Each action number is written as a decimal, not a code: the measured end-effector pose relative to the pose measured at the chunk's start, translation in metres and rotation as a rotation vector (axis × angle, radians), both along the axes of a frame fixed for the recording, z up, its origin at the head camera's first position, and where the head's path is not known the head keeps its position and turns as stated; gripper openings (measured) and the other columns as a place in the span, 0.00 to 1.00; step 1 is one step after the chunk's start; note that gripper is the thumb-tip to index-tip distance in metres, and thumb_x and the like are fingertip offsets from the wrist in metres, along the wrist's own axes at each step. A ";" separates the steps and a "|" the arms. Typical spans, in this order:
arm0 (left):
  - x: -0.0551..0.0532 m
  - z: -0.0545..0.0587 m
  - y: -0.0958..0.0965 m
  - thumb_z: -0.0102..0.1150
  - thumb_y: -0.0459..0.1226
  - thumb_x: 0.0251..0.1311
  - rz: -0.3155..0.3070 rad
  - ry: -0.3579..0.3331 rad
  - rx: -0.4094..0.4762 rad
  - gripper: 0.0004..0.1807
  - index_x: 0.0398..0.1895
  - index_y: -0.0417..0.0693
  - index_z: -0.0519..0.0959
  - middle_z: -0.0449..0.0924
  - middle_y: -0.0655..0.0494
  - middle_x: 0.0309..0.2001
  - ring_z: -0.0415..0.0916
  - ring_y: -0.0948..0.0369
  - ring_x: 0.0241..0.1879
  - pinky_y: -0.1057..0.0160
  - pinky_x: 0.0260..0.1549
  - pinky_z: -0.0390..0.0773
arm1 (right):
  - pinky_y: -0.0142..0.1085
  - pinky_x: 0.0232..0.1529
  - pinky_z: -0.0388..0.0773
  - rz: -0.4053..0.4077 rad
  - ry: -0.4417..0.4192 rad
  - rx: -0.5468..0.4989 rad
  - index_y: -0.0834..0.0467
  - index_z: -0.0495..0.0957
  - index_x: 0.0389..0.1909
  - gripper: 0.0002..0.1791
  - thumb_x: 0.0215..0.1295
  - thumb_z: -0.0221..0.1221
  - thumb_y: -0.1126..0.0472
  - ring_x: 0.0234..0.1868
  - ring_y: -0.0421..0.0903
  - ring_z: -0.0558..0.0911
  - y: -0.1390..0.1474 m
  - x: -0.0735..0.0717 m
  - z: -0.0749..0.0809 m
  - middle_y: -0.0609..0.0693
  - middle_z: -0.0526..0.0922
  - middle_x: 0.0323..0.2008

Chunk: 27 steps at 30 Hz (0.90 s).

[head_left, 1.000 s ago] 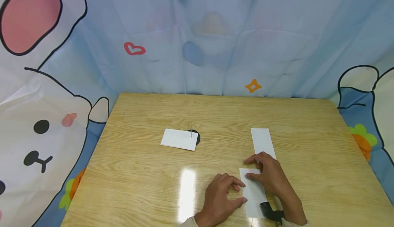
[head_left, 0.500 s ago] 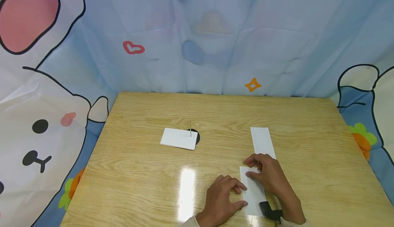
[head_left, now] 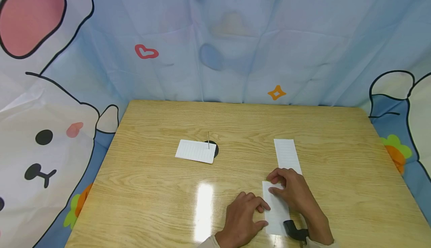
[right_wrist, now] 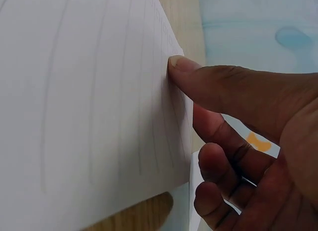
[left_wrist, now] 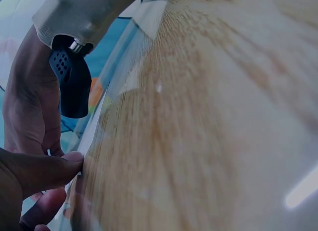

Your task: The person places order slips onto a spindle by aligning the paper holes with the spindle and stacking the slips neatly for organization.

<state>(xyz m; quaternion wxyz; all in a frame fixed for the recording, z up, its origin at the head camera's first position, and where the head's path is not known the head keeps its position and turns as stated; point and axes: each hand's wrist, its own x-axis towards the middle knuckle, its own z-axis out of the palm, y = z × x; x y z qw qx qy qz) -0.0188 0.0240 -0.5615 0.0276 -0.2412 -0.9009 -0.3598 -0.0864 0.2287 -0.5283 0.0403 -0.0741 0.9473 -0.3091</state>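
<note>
Wooden tabletop [head_left: 151,122] bears paper [head_left: 277,214] the right hand [head_left: 292,189] partly hides.

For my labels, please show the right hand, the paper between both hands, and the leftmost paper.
Right hand [head_left: 293,189], head view: its back
Paper between both hands [head_left: 277,212], head view: middle
Leftmost paper [head_left: 195,151], head view: middle

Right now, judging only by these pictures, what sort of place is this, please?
Probably an indoor work or recording station, though I cannot be certain. A wood-grain table stands before a blue curtain printed with cartoon animals, and several lined paper slips are at it.
</note>
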 end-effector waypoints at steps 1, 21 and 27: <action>0.000 0.000 0.000 0.87 0.45 0.47 -0.002 0.000 -0.003 0.22 0.45 0.67 0.86 0.80 0.71 0.37 0.64 0.78 0.35 0.83 0.29 0.62 | 0.32 0.35 0.69 0.001 -0.002 -0.001 0.48 0.87 0.38 0.19 0.49 0.81 0.68 0.35 0.42 0.72 0.000 0.000 0.000 0.41 0.85 0.32; 0.001 0.003 0.000 0.86 0.44 0.48 -0.017 0.001 -0.014 0.21 0.45 0.66 0.86 0.80 0.70 0.37 0.63 0.78 0.35 0.83 0.29 0.62 | 0.30 0.37 0.78 0.044 -0.024 -0.090 0.48 0.85 0.37 0.19 0.54 0.75 0.75 0.35 0.37 0.78 0.011 0.005 0.007 0.43 0.85 0.36; 0.002 0.002 -0.001 0.86 0.45 0.48 -0.008 0.011 -0.021 0.21 0.45 0.67 0.86 0.79 0.71 0.39 0.64 0.77 0.36 0.82 0.29 0.61 | 0.29 0.37 0.79 0.075 -0.052 -0.105 0.46 0.84 0.32 0.17 0.57 0.74 0.73 0.34 0.32 0.80 0.019 0.006 0.013 0.40 0.85 0.33</action>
